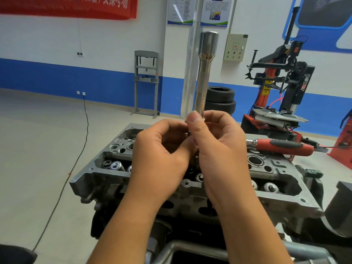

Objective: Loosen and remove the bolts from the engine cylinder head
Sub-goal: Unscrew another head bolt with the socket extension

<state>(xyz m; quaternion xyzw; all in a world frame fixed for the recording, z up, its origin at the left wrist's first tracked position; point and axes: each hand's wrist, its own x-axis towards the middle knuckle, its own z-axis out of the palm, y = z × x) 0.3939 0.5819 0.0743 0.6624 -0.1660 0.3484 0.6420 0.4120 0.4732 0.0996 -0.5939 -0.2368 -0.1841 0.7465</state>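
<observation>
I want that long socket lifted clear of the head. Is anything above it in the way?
Nothing visible. The socket stands upright over the cylinder head, pinched low down by the left hand and right hand; only open air shows above it.

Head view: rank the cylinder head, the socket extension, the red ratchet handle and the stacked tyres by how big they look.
1. Cylinder head, by far the largest.
2. Socket extension, though it is held close to the camera, which inflates it.
3. Red ratchet handle and stacked tyres look about alike; the tyres are far off, so I won't rank them.
</observation>
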